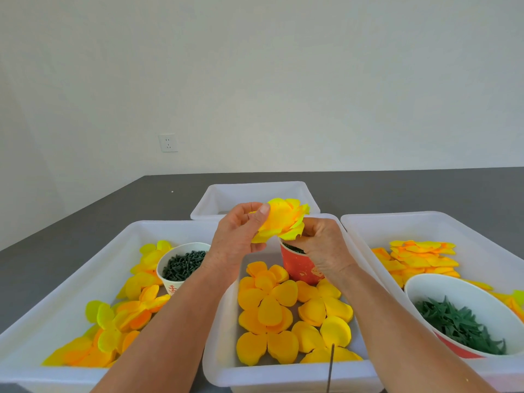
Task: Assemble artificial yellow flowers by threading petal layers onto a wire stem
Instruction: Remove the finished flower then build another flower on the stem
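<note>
A layered yellow flower head (280, 219) is held up above the middle tray (224, 330). My left hand (241, 236) pinches its left petals between thumb and fingers. My right hand (320, 245) is curled under the flower's base, gripping it from below; what it holds there is hidden. A thin dark wire stem (330, 367) shows at the bottom edge, over the tray's front rim. Loose orange-yellow petal layers (269, 310) lie in the middle tray.
A red paper cup (297, 268) stands in the middle tray under my right hand. The left tray (56, 302) holds petals and a white cup of dark green pieces (184, 263). The right tray (465, 222) holds petals and a bowl of green leaves (459, 324). Behind stands another white tray (255, 194).
</note>
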Tool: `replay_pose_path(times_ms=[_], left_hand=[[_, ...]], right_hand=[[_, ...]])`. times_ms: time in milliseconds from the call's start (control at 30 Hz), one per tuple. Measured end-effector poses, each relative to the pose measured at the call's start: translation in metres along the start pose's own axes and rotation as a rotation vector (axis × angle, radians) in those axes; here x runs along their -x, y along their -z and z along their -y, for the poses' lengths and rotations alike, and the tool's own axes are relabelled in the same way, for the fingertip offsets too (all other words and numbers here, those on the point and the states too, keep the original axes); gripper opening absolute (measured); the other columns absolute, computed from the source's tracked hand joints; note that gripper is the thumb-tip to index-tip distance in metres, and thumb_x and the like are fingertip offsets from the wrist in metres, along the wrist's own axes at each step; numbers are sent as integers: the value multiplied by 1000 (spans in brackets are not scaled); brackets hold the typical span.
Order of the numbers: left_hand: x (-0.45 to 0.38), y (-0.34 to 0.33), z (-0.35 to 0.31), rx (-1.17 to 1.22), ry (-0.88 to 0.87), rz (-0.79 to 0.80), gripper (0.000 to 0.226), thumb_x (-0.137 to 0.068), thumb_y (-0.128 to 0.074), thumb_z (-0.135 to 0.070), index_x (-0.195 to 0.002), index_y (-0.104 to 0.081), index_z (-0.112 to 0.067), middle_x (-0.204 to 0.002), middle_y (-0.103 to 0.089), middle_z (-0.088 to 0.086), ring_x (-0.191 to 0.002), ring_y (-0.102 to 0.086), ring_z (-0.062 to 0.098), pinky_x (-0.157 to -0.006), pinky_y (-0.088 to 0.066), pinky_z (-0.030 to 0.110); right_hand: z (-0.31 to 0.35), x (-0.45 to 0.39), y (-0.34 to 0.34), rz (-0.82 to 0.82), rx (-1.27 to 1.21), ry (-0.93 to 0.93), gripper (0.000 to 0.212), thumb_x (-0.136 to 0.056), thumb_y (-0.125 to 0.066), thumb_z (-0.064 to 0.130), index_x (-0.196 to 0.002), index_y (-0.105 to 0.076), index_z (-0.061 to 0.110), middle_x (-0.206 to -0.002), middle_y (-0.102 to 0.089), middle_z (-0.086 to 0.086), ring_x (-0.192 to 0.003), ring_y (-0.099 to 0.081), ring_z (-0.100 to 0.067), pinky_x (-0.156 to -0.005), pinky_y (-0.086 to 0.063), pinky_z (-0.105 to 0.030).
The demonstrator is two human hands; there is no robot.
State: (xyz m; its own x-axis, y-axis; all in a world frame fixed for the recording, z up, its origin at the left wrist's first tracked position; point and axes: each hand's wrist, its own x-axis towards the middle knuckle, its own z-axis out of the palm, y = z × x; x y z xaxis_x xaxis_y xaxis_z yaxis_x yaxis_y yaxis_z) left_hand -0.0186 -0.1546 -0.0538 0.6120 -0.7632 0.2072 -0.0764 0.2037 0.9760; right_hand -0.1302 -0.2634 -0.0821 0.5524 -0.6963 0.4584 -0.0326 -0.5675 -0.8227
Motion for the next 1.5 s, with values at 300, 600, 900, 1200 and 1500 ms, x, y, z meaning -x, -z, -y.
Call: replay_pose_path(times_ms=[300,600,900,1200,1500], left_hand=[[-5,4,3,85,86,-33,16,-83,-66,-15,-100,-66,-15,-97,-69,8,-85,-66,21,-71,-55,31],[-7,7,4,108,122,-175,15,-85,-66,-13,-100,-66,-11,-94,-68,9,-83,-63,21,-72,-54,33],[-5,2,2,-68,57,-243,4,-82,-70,-21,-84,-67,-18,-94,-70,10,-93,-65,29,-83,-54,47],[-17,1,-15,-58,135,-270,23,-87,-65,-19,-108,-63,-11,-104,-66,12,-97,-64,29,-80,-56,45],[-66,4,-51,114,114,-288,29,-91,-58,-14,-120,-55,-8,-88,-62,8,-74,-59,19,-64,-50,24]], right_hand=[[0,-2,-4,30,17,-138,7,-85,-67,18,-87,-73,14,-84,-70,-7,-85,-62,-27,-85,-53,-45],[21,2,5,46,-494,-443,8,-84,-65,12,-86,-72,13,-84,-72,-9,-82,-65,-22,-64,-53,-29],[29,2,-1,66,-547,-621,24,-83,-68,21,-102,-64,6,-90,-71,-14,-78,-66,-24,-61,-51,-30],[43,-32,10,32,-481,-695,8,-82,-67,4,-83,-59,5,-72,-66,-13,-64,-64,-23,-57,-51,-31],[68,-97,-3,-1,-544,-667,15,-85,-63,5,-73,-55,8,-51,-61,-7,-43,-60,-17,-38,-45,-17]])
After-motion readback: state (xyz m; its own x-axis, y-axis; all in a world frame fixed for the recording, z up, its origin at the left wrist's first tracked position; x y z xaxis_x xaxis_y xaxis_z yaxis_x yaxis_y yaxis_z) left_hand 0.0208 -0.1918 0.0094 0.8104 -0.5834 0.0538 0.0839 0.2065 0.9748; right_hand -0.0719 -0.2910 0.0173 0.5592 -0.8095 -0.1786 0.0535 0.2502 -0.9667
